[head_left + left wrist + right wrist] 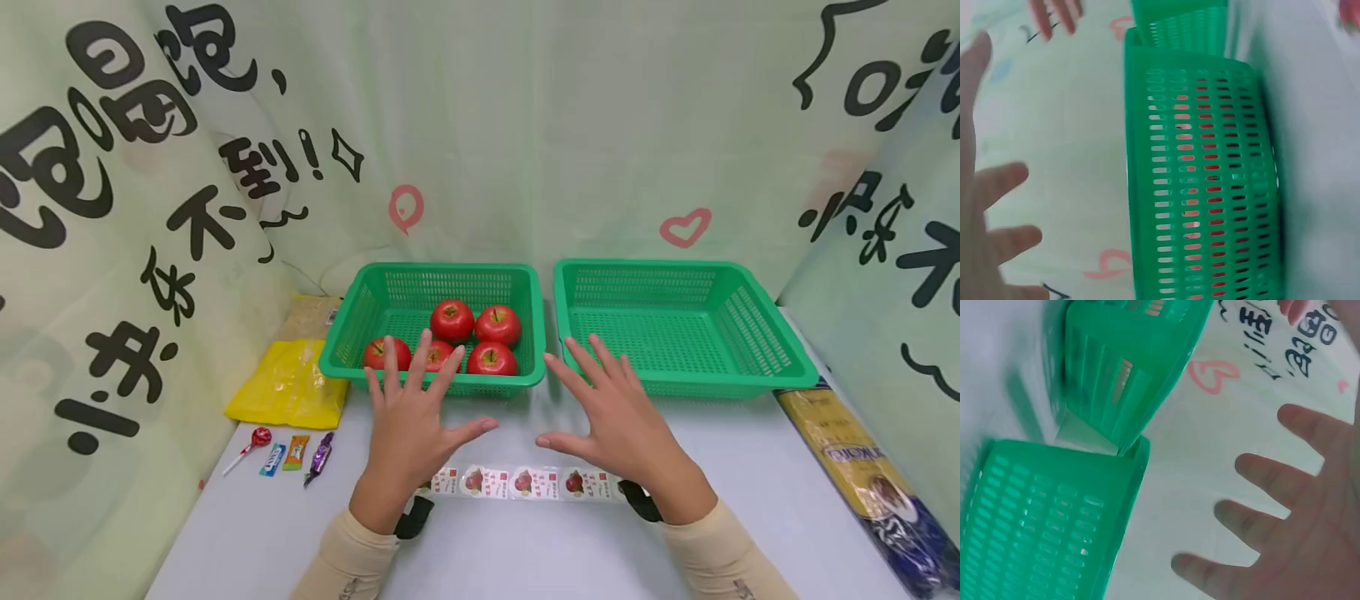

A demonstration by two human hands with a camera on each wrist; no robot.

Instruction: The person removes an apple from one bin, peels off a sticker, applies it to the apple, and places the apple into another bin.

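A: ok so where are the red apples [492,358] at?

B: Five of them, all in the left green basket [352,333], toward the back edge of the table [525,550]. A second green basket [720,387] is just beside it, reaching toward the back right corner.

A: anybody touching those?

B: Doesn't look like it. The left grip [412,421] is spread wide, a bare hand with fingers fanned out by the front of the apple basket. The right grip [615,412] is spread too, by the other basket's front left corner. Both wrist views show a gap between fingers and plastic.

A: and that strip?

B: Label strip [495,483], white with apple pictures, lying between the baskets and the near edge. Both ends are hidden.

A: what else?

B: Near the left edge: lollipop [260,437], blue candy [273,460], orange candy [296,452], purple candy [319,459]. Yellow bag [292,387] is behind them by the back left corner. Gold and blue packet [862,467] runs along the right edge. Pale curtain [480,125] around the back and sides, black writing on it.
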